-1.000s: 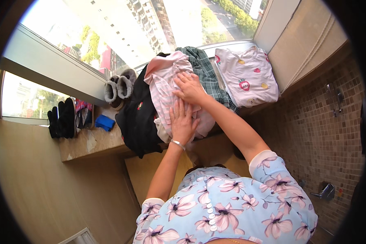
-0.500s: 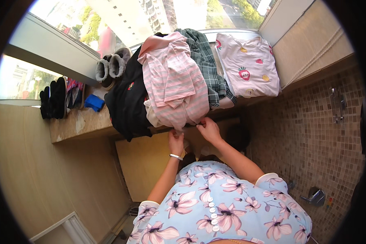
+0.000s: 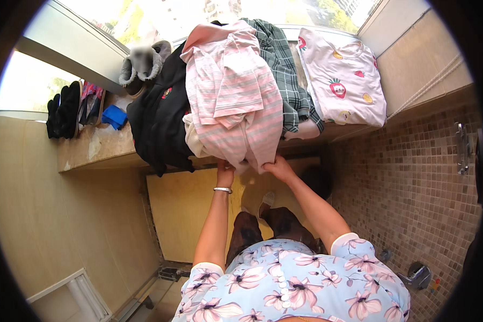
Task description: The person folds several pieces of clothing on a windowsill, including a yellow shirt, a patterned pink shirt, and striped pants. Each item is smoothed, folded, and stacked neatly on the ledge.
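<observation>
A pink and grey striped long-sleeved top point(image 3: 233, 91) lies over the pile on the ledge, its sleeves folded across its front. The near end hangs past the ledge's edge. My left hand point(image 3: 225, 174), with a silver bangle on the wrist, is closed on the left part of that end. My right hand point(image 3: 279, 168) pinches its right corner. To the left is a black garment point(image 3: 155, 121) with a small coloured patch. A green plaid garment point(image 3: 278, 59) lies partly under the striped top on the right. Cream cloth point(image 3: 193, 140) peeks out at the lower left.
A folded white T-shirt point(image 3: 343, 80) with fruit prints lies at the right. Fleece-lined shoes point(image 3: 139, 67), black shoes point(image 3: 64, 110) and a blue cloth item point(image 3: 114, 116) sit on the stone ledge point(image 3: 86, 153) at the left. Windows stand behind; a metal fixture point(image 3: 462, 148) projects from the tiled wall.
My hands have drawn the striped top's near end a little wider apart. The view has shifted, showing more of my legs and the floor. The other clothes lie as before.
</observation>
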`<state>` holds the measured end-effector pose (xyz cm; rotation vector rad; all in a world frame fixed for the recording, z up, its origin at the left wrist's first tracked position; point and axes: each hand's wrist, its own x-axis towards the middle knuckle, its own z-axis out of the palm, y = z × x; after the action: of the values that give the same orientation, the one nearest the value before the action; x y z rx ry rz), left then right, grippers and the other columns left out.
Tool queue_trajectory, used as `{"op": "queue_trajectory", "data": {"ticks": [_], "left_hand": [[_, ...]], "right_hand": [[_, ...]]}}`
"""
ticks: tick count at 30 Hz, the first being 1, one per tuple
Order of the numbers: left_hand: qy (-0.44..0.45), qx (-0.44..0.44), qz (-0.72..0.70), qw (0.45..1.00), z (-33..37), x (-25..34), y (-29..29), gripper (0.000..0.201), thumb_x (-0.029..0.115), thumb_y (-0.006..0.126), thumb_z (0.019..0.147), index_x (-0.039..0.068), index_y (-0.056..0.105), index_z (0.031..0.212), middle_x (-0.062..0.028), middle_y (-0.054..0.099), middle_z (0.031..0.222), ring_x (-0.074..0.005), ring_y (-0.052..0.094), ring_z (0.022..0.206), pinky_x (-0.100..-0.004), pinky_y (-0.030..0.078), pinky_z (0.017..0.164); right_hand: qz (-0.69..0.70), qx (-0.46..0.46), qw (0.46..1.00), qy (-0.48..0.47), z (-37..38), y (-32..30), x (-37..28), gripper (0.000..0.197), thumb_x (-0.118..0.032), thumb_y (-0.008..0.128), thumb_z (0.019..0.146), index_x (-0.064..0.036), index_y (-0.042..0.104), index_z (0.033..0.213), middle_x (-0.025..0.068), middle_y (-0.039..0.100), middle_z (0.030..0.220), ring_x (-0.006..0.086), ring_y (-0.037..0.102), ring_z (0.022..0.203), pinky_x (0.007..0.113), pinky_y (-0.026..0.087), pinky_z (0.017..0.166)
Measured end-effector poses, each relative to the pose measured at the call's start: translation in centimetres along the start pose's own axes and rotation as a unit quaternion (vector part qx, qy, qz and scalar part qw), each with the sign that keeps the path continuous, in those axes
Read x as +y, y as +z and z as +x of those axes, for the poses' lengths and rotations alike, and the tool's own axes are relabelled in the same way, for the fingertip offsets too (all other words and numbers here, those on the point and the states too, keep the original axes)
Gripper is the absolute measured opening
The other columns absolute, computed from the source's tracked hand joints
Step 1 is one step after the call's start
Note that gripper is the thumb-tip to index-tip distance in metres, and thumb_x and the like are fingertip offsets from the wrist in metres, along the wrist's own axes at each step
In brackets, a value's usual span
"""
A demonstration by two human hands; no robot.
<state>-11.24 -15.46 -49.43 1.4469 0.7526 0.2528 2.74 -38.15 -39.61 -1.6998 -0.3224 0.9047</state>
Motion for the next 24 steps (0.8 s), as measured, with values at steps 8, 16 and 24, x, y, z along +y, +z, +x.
{"op": "queue_trajectory", "data": {"ticks": [8, 16, 24], "left_hand": [[-0.068, -0.102, -0.155, 0.980, -6.4, 1.9, -2.3, 0.046, 0.008, 0.057, 0.095, -0.002, 0.060, 0.140, -0.0083, 0.069, 0.132, -0.0195, 0.062, 0.122, -0.0338, 0.047, 0.106], [-0.116, -0.207, -0.293, 0.926, -16.7, 7.7, -6.3, 0.043, 0.010, 0.049, 0.100, -0.002, 0.054, 0.141, -0.0110, 0.067, 0.134, -0.0217, 0.065, 0.124, -0.0377, 0.052, 0.108], [0.066, -0.056, -0.091, 0.992, -21.1, 9.5, -4.6, 0.064, 0.020, 0.075, 0.098, -0.004, 0.047, 0.150, -0.0165, 0.057, 0.148, -0.0267, 0.057, 0.134, -0.0399, 0.045, 0.115]], "right_hand": [[0.219, -0.095, 0.965, 0.106, -5.5, 3.2, 4.6, 0.059, -0.023, 0.082, 0.084, 0.0016, 0.068, 0.135, 0.0104, 0.074, 0.126, 0.0236, 0.067, 0.117, 0.037, 0.050, 0.106], [0.547, -0.139, 0.823, 0.062, -17.1, 7.1, 1.2, 0.076, -0.043, 0.074, 0.097, -0.0005, 0.049, 0.155, 0.0145, 0.062, 0.146, 0.0305, 0.062, 0.131, 0.046, 0.048, 0.115], [0.679, -0.182, 0.711, 0.023, -18.7, 12.9, -5.2, 0.057, -0.048, 0.048, 0.111, -0.0116, 0.053, 0.156, 0.0095, 0.060, 0.153, 0.0263, 0.060, 0.136, 0.044, 0.047, 0.118]]}}
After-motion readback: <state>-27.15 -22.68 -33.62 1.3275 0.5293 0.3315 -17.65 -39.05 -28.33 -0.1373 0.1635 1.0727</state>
